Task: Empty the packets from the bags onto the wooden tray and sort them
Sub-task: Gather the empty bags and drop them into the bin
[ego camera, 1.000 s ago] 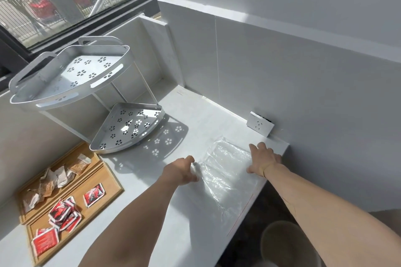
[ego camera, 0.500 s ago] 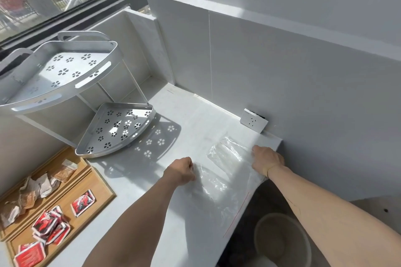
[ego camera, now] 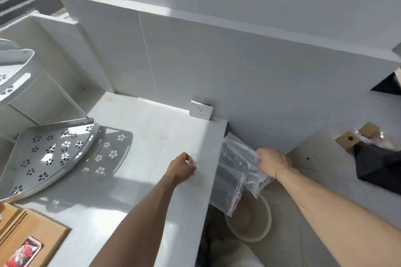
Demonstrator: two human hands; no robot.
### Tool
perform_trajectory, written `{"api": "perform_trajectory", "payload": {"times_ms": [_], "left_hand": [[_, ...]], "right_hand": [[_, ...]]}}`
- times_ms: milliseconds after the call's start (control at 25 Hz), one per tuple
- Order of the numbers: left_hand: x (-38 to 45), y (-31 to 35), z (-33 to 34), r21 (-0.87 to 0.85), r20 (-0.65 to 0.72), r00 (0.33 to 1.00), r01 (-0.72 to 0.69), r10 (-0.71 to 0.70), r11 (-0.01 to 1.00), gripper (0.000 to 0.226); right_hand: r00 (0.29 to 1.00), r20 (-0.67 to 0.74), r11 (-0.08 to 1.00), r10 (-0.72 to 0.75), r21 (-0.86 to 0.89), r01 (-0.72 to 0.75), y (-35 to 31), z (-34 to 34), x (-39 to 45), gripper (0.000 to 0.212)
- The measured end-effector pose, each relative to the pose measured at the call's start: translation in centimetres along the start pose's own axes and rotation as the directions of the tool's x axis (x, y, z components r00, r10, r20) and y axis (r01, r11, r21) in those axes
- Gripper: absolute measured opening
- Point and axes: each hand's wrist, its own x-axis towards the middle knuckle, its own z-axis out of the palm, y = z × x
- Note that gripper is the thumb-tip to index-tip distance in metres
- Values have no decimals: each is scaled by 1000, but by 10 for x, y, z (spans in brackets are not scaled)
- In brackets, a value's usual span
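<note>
The clear zip bags (ego camera: pixel 238 171) looked empty and about as light and floppy as a thing gets: thin, slick plastic that sags and crinkles wherever it isn't held. The right hand (ego camera: pixel 271 162) had its fingers (ego camera: pixel 259 159) pinched on the upper edge of them, out past the right end of the tabletop (ego camera: pixel 152 136), so they dangled over the pale bucket (ego camera: pixel 258 223) on the floor. I'd say that's the place to grab, near a rim or the red zip strip, since the middle just slides and folds. The left hand (ego camera: pixel 181 169) sat on the tabletop by the edge, fingers curled in; couldn't tell if it had anything.

Compared with half a second earlier, the bags were no longer spread flat under both hands; they'd come off the surface entirely. The view also swung right, so only a corner of the wooden tray (ego camera: pixel 32 234) and one red packet (ego camera: pixel 23 253) showed at bottom left.
</note>
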Motion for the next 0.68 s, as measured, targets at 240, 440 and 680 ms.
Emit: {"api": "perform_trajectory", "payload": {"times_ms": [240, 440, 680], "left_hand": [[-8, 39, 62, 155, 101, 988, -136, 121, 979, 31], [-15, 65, 117, 318, 162, 973, -210, 165, 924, 31], [-24, 67, 174, 409, 206, 975, -158, 78, 899, 31]], "right_hand": [[979, -5, 969, 205, 145, -202, 65, 28, -59, 20], [951, 22, 938, 307, 164, -306, 119, 46, -84, 19], [938, 94, 914, 335, 211, -348, 168, 80, -93, 21]]}}
